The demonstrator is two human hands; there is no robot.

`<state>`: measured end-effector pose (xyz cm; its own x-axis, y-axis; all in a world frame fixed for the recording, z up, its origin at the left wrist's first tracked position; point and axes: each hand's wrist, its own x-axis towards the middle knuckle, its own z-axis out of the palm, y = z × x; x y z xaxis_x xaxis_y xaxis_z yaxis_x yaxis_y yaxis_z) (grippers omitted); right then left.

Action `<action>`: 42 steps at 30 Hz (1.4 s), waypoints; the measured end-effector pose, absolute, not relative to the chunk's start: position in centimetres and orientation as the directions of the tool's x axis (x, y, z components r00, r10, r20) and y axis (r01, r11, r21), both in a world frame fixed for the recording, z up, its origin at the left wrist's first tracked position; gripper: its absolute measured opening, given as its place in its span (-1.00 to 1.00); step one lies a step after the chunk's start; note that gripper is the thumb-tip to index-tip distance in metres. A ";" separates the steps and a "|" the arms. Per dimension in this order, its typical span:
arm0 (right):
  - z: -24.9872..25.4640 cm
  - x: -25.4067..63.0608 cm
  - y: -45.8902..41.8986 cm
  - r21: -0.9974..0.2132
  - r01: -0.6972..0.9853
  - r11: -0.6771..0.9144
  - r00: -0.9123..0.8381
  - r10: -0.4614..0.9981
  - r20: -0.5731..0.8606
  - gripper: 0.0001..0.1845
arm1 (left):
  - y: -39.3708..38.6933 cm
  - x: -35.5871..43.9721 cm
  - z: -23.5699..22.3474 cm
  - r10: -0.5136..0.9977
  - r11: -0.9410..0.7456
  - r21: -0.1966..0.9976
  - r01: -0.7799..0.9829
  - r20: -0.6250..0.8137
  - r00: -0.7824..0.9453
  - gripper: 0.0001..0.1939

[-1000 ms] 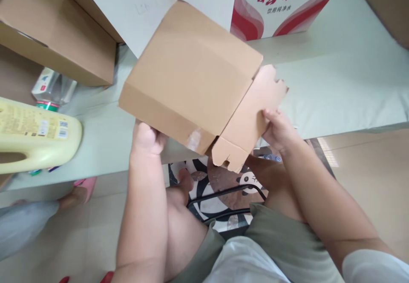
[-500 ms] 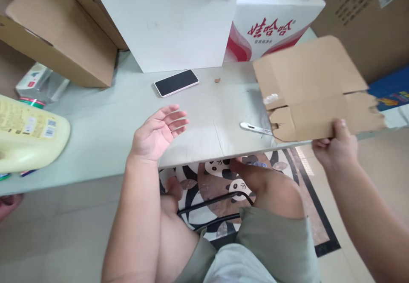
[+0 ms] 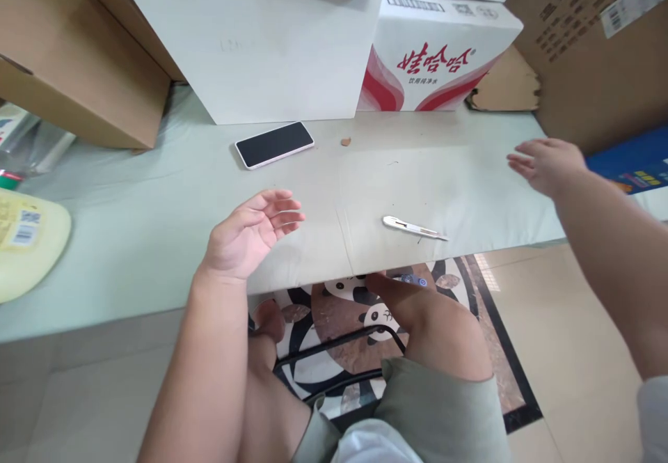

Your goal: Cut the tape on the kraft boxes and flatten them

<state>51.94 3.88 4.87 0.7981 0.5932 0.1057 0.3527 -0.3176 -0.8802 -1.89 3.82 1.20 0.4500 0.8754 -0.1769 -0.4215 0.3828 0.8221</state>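
Cardboard (image 3: 509, 85), 1 pc, sits btwn printed white carton (image 3: 435, 66) and big brown carton (image 3: 600, 73), prob. to keep it out of our way.
We grip nothing: L hand (image 3: 248, 237) is half-curled, empty above table (image 3: 161, 226), nr 1 phone (image 3: 275, 145); R hand (image 3: 550, 163) hangs slack nr 1 blue box (image 3: 634, 157). We also count 1 cutter (image 3: 410, 225), 1 small scrap (image 3: 346, 141).

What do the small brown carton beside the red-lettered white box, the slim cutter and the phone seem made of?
Small brown carton: probably matte cardboard, judging by its notched edge. Cutter: smooth white handle, likely plastic; thin grey tip suggests metal. Phone: smooth dark front, likely glass; rim unclear.
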 end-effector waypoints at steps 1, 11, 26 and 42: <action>4.0 51.5 3.9 -0.886 0.300 -0.354 0.807 0.589 0.038 -0.68 | 3.9 -1.9 1.2 0.877 0.379 0.824 -0.421 -0.175 0.447 -0.63; 2.4 40.2 5.3 -0.879 0.169 -0.446 0.682 0.697 -0.222 -0.82 | 2.2 -2.6 2.1 0.909 0.330 0.814 -0.478 -0.137 0.394 -0.82; 10.0 -1.8 16.1 -0.546 0.662 0.513 -0.482 0.850 0.213 -0.71 | 0.3 -10.2 3.7 0.962 0.153 0.739 -0.656 0.042 0.271 -0.71; 12.6 -0.4 14.7 -0.461 0.730 0.505 -0.390 0.861 0.326 -0.82 | 0.9 -11.0 3.8 0.902 -0.261 0.732 -0.629 -0.047 -0.429 -0.81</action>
